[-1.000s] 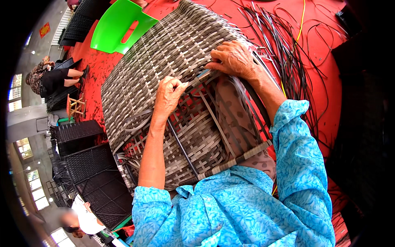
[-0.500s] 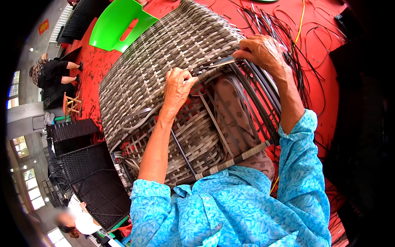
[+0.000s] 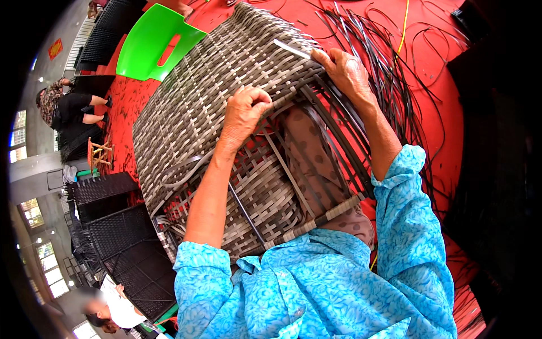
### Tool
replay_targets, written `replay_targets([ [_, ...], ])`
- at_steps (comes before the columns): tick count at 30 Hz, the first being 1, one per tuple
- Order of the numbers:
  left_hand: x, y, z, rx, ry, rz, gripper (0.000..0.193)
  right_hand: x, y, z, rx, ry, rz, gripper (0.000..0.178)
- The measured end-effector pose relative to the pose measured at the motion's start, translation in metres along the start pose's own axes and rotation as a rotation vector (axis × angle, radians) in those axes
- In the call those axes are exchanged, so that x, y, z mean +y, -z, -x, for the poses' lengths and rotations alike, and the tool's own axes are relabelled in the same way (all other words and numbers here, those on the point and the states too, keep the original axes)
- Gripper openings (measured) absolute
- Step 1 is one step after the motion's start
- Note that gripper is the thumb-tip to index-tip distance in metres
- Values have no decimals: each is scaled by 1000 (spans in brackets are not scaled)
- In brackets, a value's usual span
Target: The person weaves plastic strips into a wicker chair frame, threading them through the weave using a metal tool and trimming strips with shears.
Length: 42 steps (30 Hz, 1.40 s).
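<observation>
A large woven seat frame of grey-brown flat strips (image 3: 209, 85) lies tilted across my lap, its dark metal bars showing on the near right side. My left hand (image 3: 244, 116) is closed at the edge of the weave, thumb and forefinger pressed together; what they pinch is hidden. Further right, at the far corner of the weave, my right hand (image 3: 349, 73) grips a flat, pale, shiny strip (image 3: 291, 48) whose end points left over the weave. Loose strip ends (image 3: 186, 172) loop out of the weave left of my left forearm.
A bright green plastic chair (image 3: 152, 42) stands beyond the frame. Long dark strips (image 3: 389, 73) are strewn over the red floor (image 3: 435, 107) at right. On the left are black woven furniture pieces (image 3: 130, 243), a wooden stool (image 3: 99, 153) and two people, one bending over (image 3: 68, 104).
My right hand has drawn slightly back to the left, and the strip in it has swung up from the frame's edge to above the weave. My left hand stays near the edge.
</observation>
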State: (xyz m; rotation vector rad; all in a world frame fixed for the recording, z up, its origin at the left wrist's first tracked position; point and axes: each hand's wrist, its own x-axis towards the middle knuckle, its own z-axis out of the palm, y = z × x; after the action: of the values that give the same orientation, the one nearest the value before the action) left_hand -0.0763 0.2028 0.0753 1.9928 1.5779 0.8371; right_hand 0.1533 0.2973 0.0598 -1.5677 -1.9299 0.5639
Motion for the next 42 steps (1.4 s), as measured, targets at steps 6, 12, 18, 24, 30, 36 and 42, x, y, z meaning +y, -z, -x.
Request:
replay_targets([
  [6,16,5,-23,-31,112,206,4,-12,4,-10,-241,-358,-1073,58],
  [12,0,22,-10,29,325,652,8,-61,5,23,-495,-157,-960,37],
  [18,-4,58,31,77,294,622,10,-94,-56,58,-727,11,-624,36],
  [24,31,134,88,240,191,246,28,-111,-80,82,-526,-195,-716,31],
  [30,-72,180,211,500,652,286,48,-130,-79,100,-642,-416,-1154,34],
  [36,-108,177,262,439,595,339,57,-138,-44,89,-412,-238,-989,33],
  [42,-105,183,273,322,566,-48,53,-105,4,64,-83,-260,-654,33],
])
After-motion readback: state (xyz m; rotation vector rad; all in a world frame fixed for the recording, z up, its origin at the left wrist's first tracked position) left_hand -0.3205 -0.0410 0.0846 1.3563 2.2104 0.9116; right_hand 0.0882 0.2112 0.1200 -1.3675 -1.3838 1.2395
